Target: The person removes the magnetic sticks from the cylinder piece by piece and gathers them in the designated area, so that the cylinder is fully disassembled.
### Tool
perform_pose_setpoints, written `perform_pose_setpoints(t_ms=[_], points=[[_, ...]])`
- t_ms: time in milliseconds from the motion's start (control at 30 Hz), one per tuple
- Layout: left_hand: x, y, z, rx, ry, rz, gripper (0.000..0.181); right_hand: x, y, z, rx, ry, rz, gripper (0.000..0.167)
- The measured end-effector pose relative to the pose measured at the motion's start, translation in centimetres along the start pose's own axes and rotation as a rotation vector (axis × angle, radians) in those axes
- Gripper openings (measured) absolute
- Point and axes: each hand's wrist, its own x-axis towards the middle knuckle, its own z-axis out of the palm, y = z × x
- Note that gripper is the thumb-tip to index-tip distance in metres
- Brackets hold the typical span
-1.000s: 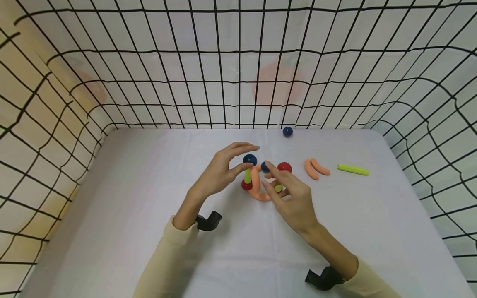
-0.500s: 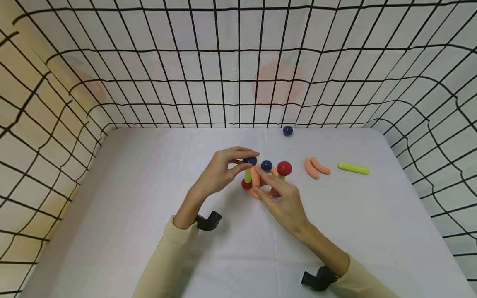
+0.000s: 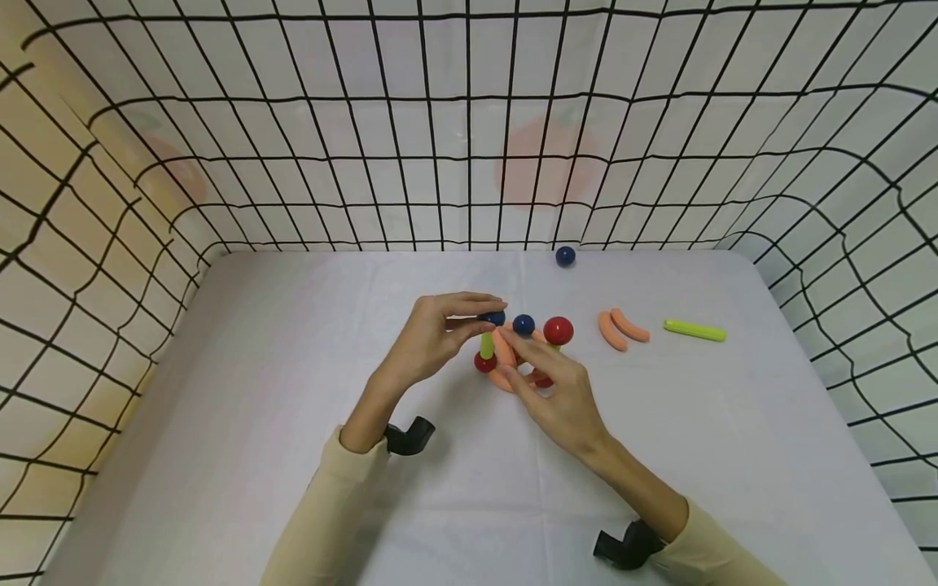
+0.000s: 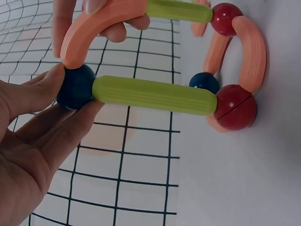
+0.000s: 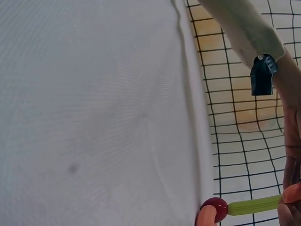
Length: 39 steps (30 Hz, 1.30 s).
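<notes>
In the left wrist view my left hand [image 4: 33, 146] pinches a blue ball [image 4: 75, 87] between thumb and fingers. The ball tops an upright green rod [image 4: 155, 95], whose lower end meets a red ball [image 4: 235, 107]. My right hand [image 3: 563, 400] pinches a curved orange rod [image 4: 87, 30], one end of which touches the held blue ball. Curved orange rods link the balls at the base. Behind the right hand's fingers, a second red ball [image 3: 558, 330] sits atop another green rod, mostly hidden. A blue ball [image 3: 523, 325] shows between the two uprights.
Two curved orange rods [image 3: 612, 331] lie right of the structure, with a loose green rod [image 3: 694, 330] farther right. A loose blue ball [image 3: 565, 256] sits at the table's far edge. Black wire mesh [image 3: 469, 159] encloses the back and sides of the white-covered table [image 3: 293, 342].
My right hand has moved left and down, bringing the curved orange rod to the blue ball. My left hand's fingers have closed onto that ball. In the last half second little has moved.
</notes>
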Motion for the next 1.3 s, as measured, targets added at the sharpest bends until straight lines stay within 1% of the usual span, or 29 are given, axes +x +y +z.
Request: perform_pose_setpoints(t_ms=[200, 333, 467, 567, 733, 933, 1067, 1133, 1233, 1300], points=[[0.0, 0.0, 0.1, -0.006, 0.007, 0.002, 0.029, 0.2, -0.2, -0.2, -0.002, -0.001, -0.001, 0.052], [0.0, 0.0, 0.1, -0.010, 0.016, -0.001, 0.029, 0.1, -0.3, -0.3, -0.005, -0.003, -0.001, 0.052], [0.0, 0.2, 0.1, -0.013, 0.015, -0.012, 0.029, 0.1, -0.7, -0.5, -0.003, 0.001, -0.028, 0.053], [0.0, 0.4, 0.1, -0.021, 0.005, -0.021, 0.029, 0.3, -1.1, -0.9, 0.014, 0.030, -0.041, 0.054], [0.0, 0.4, 0.2, -0.021, -0.002, -0.032, 0.031, 0.9, -1.6, -2.2, 0.058, 0.112, -0.063, 0.060], [0.0, 0.4, 0.1, -0.014, -0.016, -0.030, 0.030, 2.0, -1.5, -4.0, 0.073, 0.184, -0.081, 0.065], [0.0, 0.2, -0.1, -0.026, -0.024, -0.034, 0.030, 2.6, -1.2, -5.3, 0.039, 0.245, -0.053, 0.061], [0.0, 0.2, -0.1, -0.029, -0.026, -0.039, 0.030, 2.8, -0.8, -6.0, 0.001, 0.285, -0.034, 0.058], [0.0, 0.2, -0.1, -0.034, -0.030, -0.046, 0.031, 3.1, 0.4, -7.2, -0.050, 0.349, 0.026, 0.054], [0.0, 0.2, -0.1, -0.031, -0.033, -0.048, 0.031, 3.3, 1.5, -8.0, -0.079, 0.384, 0.090, 0.051]])
